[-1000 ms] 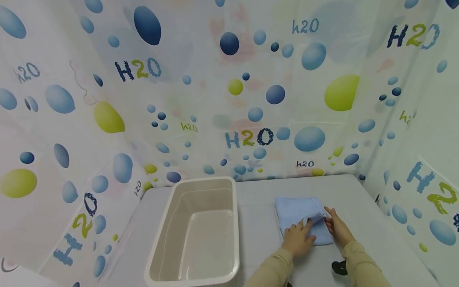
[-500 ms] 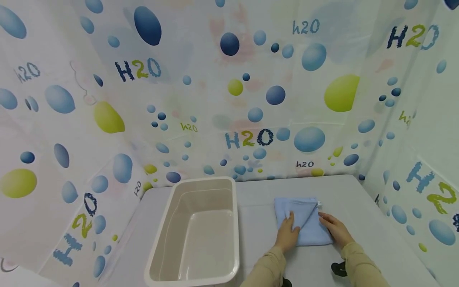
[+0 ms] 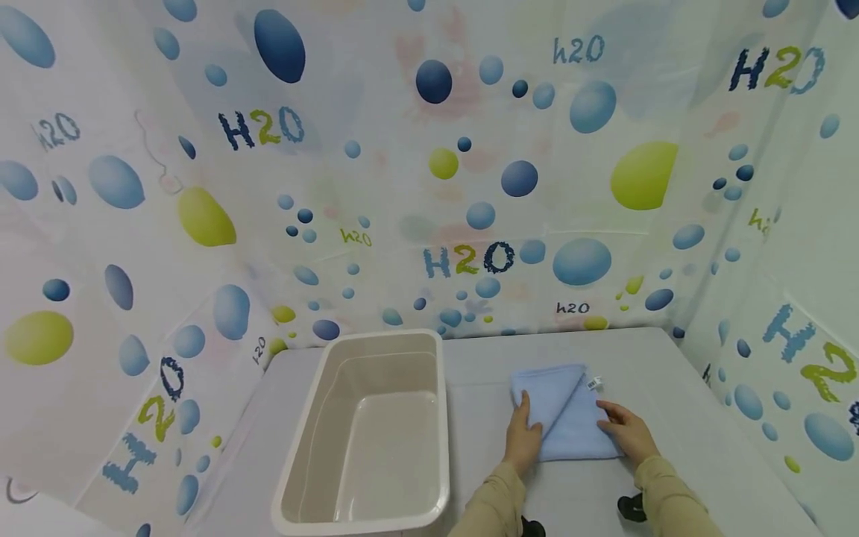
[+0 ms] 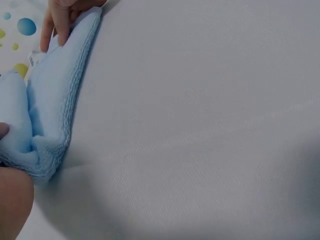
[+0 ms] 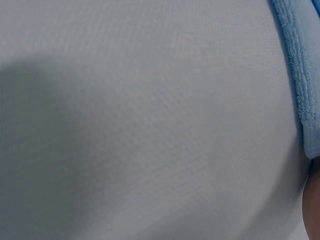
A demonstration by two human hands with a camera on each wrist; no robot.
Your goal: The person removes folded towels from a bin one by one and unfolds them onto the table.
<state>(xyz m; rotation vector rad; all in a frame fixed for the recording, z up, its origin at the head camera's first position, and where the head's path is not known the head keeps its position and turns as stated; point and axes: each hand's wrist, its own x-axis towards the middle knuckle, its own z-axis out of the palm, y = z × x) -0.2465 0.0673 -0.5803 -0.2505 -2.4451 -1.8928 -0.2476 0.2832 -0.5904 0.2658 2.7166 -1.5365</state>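
A folded light-blue towel (image 3: 577, 425) lies on the table, right of the basin. Its top layer is turned back along a slanting edge, and a white tag (image 3: 595, 383) sticks out at the far right corner. My left hand (image 3: 523, 438) holds the towel's left side, thumb on the turned-back layer; the towel is bunched close to it in the left wrist view. At the right edge, my right hand (image 3: 629, 431) touches the towel with its fingers. Fingers (image 4: 61, 25) of that hand rest on the towel's top. The right wrist view has only a towel corner (image 5: 312, 135) and part of the hand.
A deep beige basin (image 3: 441, 418) stands left of the towel. Under everything is a table with a pale cloth (image 3: 483, 373). A white curtain (image 3: 389, 186) with blue and green drops surrounds the table. A black strap piece (image 3: 632, 508) shows by the right sleeve.
My left hand has moved left, drawing the towel's top layer with it. The slanting fold has shifted left and the tag now shows fully. My right hand has drawn back slightly to the towel's right edge.
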